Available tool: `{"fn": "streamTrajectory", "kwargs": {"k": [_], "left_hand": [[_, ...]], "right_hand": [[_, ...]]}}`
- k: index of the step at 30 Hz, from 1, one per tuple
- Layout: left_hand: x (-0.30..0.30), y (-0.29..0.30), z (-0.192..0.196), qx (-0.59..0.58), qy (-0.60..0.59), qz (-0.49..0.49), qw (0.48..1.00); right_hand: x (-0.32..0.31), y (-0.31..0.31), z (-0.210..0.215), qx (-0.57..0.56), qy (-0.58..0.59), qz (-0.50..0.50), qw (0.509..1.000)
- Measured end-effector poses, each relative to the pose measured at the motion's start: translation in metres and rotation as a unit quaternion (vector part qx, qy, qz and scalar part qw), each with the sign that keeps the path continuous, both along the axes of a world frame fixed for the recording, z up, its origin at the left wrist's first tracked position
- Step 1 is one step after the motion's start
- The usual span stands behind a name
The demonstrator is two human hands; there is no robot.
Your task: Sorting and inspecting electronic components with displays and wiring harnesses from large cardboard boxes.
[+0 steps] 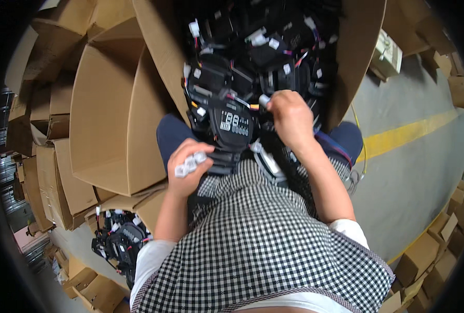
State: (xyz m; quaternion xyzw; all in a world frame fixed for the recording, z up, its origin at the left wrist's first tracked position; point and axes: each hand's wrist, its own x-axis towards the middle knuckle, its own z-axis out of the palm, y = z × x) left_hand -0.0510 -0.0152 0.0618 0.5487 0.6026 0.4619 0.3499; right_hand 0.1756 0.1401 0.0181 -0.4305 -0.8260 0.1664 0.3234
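Note:
My left hand (189, 166) is closed around several small white plug connectors (190, 164), held above my lap. My right hand (290, 117) pinches a white connector (264, 99) on a thin wire, just right of a black display unit (233, 124) with a segmented screen that rests on my knees. Behind it, a big open cardboard box (358, 57) is filled with many similar black display units and their coloured wires (253, 52). I wear a black-and-white checked apron.
An empty cardboard box (112, 120) lies tipped at my left. More stacked cartons (44, 182) line the left and the lower right (430, 250). A small pile of black units (121, 241) sits on the floor lower left. A yellow floor line (409, 133) runs on the right.

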Motion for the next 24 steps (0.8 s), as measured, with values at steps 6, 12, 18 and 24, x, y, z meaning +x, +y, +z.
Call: {"fn": "streamTrajectory", "kwargs": {"k": [6, 12, 18, 24], "left_hand": [[0.005, 0.004, 0.012, 0.273, -0.195, 0.056, 0.94], [-0.009, -0.017, 0.034, 0.215, -0.337, 0.066, 0.914], [-0.001, -0.028, 0.021, 0.017, -0.229, 0.149, 0.962], [0.016, 0.006, 0.024, -0.049, -0.263, 0.102, 0.958]], "right_hand": [[-0.031, 0.009, -0.056, 0.126, -0.216, 0.152, 0.956], [-0.055, -0.001, -0.067, 0.088, -0.29, 0.167, 0.938], [-0.032, 0.016, -0.028, -0.043, -0.283, 0.18, 0.941], [-0.017, 0.009, 0.041, 0.049, 0.028, 0.144, 0.988]]}}
